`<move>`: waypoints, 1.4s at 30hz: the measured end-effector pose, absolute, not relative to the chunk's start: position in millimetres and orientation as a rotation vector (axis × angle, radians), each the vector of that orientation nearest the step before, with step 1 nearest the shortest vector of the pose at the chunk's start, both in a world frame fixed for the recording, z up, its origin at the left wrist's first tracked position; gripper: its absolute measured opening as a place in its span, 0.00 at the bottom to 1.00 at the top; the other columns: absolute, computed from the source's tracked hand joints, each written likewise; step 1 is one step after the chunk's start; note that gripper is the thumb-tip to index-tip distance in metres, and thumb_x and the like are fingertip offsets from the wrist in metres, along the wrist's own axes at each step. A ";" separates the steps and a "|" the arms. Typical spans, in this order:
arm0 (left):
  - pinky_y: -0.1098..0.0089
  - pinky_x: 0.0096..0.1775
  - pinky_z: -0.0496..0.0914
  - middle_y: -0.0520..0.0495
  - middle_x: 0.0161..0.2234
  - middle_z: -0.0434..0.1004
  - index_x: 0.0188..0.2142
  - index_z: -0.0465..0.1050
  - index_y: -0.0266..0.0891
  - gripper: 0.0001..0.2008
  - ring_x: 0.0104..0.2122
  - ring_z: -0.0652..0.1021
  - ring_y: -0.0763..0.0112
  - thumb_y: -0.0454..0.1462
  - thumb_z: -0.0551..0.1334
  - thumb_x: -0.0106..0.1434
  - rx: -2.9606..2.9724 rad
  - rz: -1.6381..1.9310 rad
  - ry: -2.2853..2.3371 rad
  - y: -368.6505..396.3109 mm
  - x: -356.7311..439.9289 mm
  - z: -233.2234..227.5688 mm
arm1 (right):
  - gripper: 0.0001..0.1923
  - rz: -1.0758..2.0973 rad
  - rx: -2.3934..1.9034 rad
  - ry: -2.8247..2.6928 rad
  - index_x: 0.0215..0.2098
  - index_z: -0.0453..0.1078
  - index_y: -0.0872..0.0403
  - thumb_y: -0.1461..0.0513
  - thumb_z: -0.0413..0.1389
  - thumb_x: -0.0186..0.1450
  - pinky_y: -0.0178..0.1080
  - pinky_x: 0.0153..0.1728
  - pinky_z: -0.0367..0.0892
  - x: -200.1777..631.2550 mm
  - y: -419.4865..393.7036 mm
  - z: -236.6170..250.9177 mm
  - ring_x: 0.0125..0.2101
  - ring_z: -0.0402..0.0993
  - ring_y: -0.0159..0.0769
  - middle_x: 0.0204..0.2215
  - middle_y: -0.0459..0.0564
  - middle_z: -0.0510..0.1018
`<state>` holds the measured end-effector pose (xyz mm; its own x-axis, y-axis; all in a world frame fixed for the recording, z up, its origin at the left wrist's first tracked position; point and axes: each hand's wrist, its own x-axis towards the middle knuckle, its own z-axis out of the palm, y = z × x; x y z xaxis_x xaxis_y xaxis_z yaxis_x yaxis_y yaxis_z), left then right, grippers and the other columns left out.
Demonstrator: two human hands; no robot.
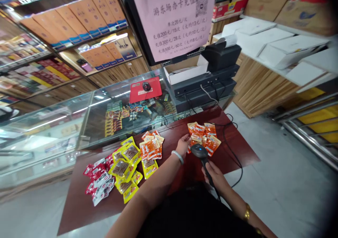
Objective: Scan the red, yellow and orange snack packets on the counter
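Observation:
My left hand reaches to the left edge of a pile of small orange snack packets. Its fingers are drawn together at the edge of one packet, partly hidden by the hand and the scanner. A black handheld barcode scanner with a lit blue light is gripped by its handle in my right hand. The scanner's head is just beside the pile. Left of my left arm lie more orange packets, yellow snack bags, and red and silver packets, all on the dark red tabletop.
Behind the table stands a glass display counter with a mouse on a red mat. A screen with a pink sign and a receipt printer are at the back. The scanner's cable loops over the right edge.

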<state>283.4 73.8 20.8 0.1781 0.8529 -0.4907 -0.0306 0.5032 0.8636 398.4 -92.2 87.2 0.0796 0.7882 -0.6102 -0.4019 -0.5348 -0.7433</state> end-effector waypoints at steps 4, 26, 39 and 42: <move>0.62 0.52 0.68 0.36 0.48 0.77 0.50 0.74 0.35 0.19 0.47 0.77 0.62 0.39 0.65 0.59 1.210 0.673 1.558 73.7 224.8 26.7 | 0.29 1.659 -1.448 -0.451 0.32 0.64 0.51 0.37 0.60 0.53 0.30 0.14 0.54 389.4 -87.0 87.7 0.14 0.59 0.24 0.19 0.38 0.66; 0.58 0.50 0.60 0.37 0.51 0.69 0.59 0.62 0.40 0.27 0.53 0.66 0.52 0.40 0.61 0.60 2.032 -0.081 2.205 61.3 60.5 60.1 | 0.30 1.786 -1.458 -0.708 0.29 0.61 0.51 0.35 0.57 0.53 0.29 0.14 0.51 327.6 -74.2 95.6 0.13 0.57 0.23 0.18 0.37 0.64; 0.68 0.37 0.65 0.41 0.37 0.77 0.49 0.64 0.38 0.19 0.37 0.78 0.60 0.40 0.64 0.60 1.608 0.169 2.057 34.7 67.2 67.1 | 0.30 1.800 -1.416 -0.789 0.28 0.60 0.51 0.35 0.58 0.52 0.29 0.15 0.50 328.2 -63.6 103.2 0.13 0.56 0.23 0.17 0.37 0.64; 0.69 0.38 0.66 0.43 0.38 0.77 0.47 0.65 0.39 0.19 0.37 0.78 0.63 0.40 0.66 0.58 1.522 0.374 1.940 26.8 88.8 64.3 | 0.29 1.810 -1.360 -0.799 0.28 0.60 0.51 0.36 0.58 0.54 0.29 0.15 0.51 329.8 -60.1 109.8 0.13 0.56 0.22 0.18 0.37 0.64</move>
<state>88.8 26.8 64.3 -0.1284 0.9437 -0.3048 0.7629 0.2903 0.5776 329.8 -60.1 109.8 -0.1801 0.8365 -0.5175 -0.1816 -0.5454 -0.8183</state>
